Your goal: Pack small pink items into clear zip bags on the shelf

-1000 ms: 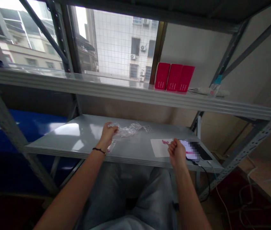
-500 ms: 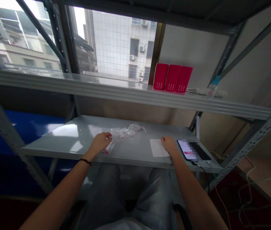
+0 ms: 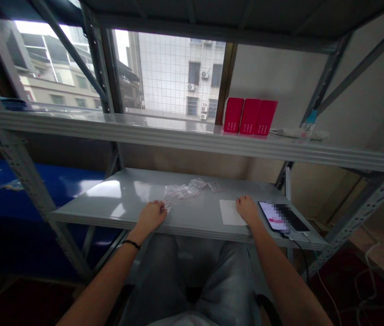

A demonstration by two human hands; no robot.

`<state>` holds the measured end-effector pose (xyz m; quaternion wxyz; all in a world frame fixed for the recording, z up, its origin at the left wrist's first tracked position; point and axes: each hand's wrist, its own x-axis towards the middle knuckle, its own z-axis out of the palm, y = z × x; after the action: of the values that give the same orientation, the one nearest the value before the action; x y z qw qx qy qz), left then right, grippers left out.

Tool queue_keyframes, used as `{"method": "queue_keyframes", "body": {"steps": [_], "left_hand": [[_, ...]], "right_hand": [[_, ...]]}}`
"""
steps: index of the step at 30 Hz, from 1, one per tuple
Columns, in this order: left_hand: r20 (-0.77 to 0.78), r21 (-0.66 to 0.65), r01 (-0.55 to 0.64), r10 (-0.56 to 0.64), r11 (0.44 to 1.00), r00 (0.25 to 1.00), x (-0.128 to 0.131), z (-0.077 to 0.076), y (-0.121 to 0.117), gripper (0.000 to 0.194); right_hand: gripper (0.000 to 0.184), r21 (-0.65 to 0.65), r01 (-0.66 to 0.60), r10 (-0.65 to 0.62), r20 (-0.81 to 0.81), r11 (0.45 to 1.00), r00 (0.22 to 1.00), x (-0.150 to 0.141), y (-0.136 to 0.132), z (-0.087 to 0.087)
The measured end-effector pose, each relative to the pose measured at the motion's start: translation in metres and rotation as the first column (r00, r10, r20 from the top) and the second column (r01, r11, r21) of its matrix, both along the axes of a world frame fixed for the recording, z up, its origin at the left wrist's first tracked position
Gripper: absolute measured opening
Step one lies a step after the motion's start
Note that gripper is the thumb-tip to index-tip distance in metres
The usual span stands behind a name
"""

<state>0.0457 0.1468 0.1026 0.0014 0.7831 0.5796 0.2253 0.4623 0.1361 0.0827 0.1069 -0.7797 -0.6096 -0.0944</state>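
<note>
My left hand point(image 3: 151, 214) lies on the grey metal shelf point(image 3: 110, 194) near its front edge. Its fingers are curled over a small clear plastic bag point(image 3: 167, 206), of which only an edge shows. My right hand point(image 3: 247, 209) rests palm down, fingers stretched out, on the right edge of a white sheet of paper point(image 3: 229, 213). Between and behind the hands lies a loose heap of clear plastic bags point(image 3: 188, 190). Just right of my right hand is a phone point(image 3: 275, 216) with its screen lit.
A cable point(image 3: 300, 253) hangs from the phone over the shelf's front edge. Three red boxes point(image 3: 249, 117) and a flat white bundle point(image 3: 297, 132) stand on the upper shelf point(image 3: 144, 131). Slanted steel posts frame both sides. My knees are under the shelf.
My left hand let go of the heap of bags and drew back to the front edge onto the small bag. My right hand came down flat on the paper. The view shifted slightly.
</note>
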Motion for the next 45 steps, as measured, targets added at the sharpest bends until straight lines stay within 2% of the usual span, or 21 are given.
{"method": "queue_keyframes", "body": {"steps": [8,10,12,14,16,21,23,26,28,29,30,31,32,34,36,37,39,42,43,45], "left_hand": [[0.07,0.071,-0.092,0.087,0.993,0.994,0.004,0.008,-0.001,0.025],[0.143,0.095,-0.117,0.103,0.989,0.984,0.004,0.012,-0.005,0.027],[0.305,0.13,-0.149,0.104,0.98,0.947,0.003,0.014,-0.01,0.027],[0.514,0.156,-0.187,0.081,0.97,0.854,0.004,0.015,-0.017,0.026],[0.681,0.152,-0.208,0.05,0.966,0.73,0.005,0.015,-0.023,0.026],[0.927,0.091,-0.168,-0.022,0.982,0.375,0.012,0.015,-0.04,0.03],[0.97,0.067,-0.111,-0.039,0.992,0.239,0.02,0.016,-0.053,0.028],[0.991,0.048,0.095,-0.06,0.994,0.119,0.043,0.019,-0.082,0.025],[0.992,0.014,0.259,-0.046,0.966,0.118,0.061,0.018,-0.106,0.025],[0.988,-0.014,0.329,-0.037,0.944,0.147,0.069,0.018,-0.118,0.026],[0.982,-0.042,0.384,-0.032,0.922,0.185,0.076,0.016,-0.129,0.026],[0.973,-0.069,0.426,-0.034,0.902,0.23,0.082,0.015,-0.138,0.027],[0.962,-0.089,0.455,-0.043,0.886,0.271,0.085,0.013,-0.145,0.028],[0.944,-0.104,0.458,-0.057,0.883,0.324,0.087,0.007,-0.152,0.03],[0.931,-0.116,0.41,-0.044,0.905,0.361,0.085,0.0,-0.151,0.031],[0.926,-0.124,0.374,-0.028,0.919,0.377,0.082,-0.005,-0.148,0.031],[0.916,-0.124,0.271,0.005,0.955,0.401,0.078,-0.015,-0.143,0.031],[0.897,-0.021,0.073,-0.014,0.997,0.441,0.077,-0.027,-0.143,0.027],[0.884,0.019,0.044,-0.037,0.999,0.465,0.077,-0.029,-0.146,0.024],[0.851,0.042,0.09,-0.083,0.995,0.518,0.081,-0.033,-0.155,0.017]], "right_hand": [[0.037,0.003,0.004,-0.004,-0.001,1.0,1.0,0.007,0.001,0.002],[0.038,0.004,0.006,-0.006,-0.01,1.0,1.0,0.009,0.0,0.003],[0.038,0.002,-0.001,0.001,-0.025,1.0,1.0,0.011,-0.002,0.004],[0.036,-0.002,-0.032,0.032,-0.047,0.999,0.998,0.012,-0.005,0.005],[0.03,0.002,-0.077,0.077,-0.079,0.997,0.994,0.014,-0.01,0.009],[0.029,0.108,-0.105,0.126,-0.214,0.989,0.969,0.019,-0.018,0.029],[0.035,0.185,-0.082,0.133,-0.284,0.979,0.95,0.016,-0.026,0.04],[0.04,0.297,-0.082,0.196,-0.379,0.951,0.904,-0.01,-0.054,0.049],[0.039,0.353,-0.173,0.336,-0.475,0.919,0.813,-0.043,-0.086,0.049],[0.039,0.432,-0.276,0.505,-0.618,0.858,0.603,-0.062,-0.104,0.047],[0.042,0.473,-0.377,0.597,-0.711,0.797,0.371,-0.081,-0.121,0.045],[0.045,0.486,-0.445,0.615,-0.761,0.752,0.208,-0.1,-0.138,0.042],[0.038,0.499,-0.469,0.62,-0.772,0.728,0.141,-0.116,-0.152,0.039],[0.021,0.496,-0.462,0.612,-0.779,0.735,0.137,-0.142,-0.17,0.03],[0.029,0.466,-0.419,0.57,-0.806,0.779,0.163,-0.158,-0.177,0.019],[0.03,0.446,-0.396,0.536,-0.831,0.803,0.151,-0.163,-0.177,0.011],[0.028,0.409,-0.345,0.463,-0.882,0.845,0.089,-0.17,-0.175,-0.006],[0.032,0.364,-0.228,0.38,-0.925,0.903,0.026,-0.175,-0.169,-0.028],[0.034,0.354,-0.198,0.365,-0.931,0.914,0.019,-0.176,-0.168,-0.032],[0.036,0.355,-0.181,0.364,-0.931,0.917,0.015,-0.177,-0.167,-0.037]]}}
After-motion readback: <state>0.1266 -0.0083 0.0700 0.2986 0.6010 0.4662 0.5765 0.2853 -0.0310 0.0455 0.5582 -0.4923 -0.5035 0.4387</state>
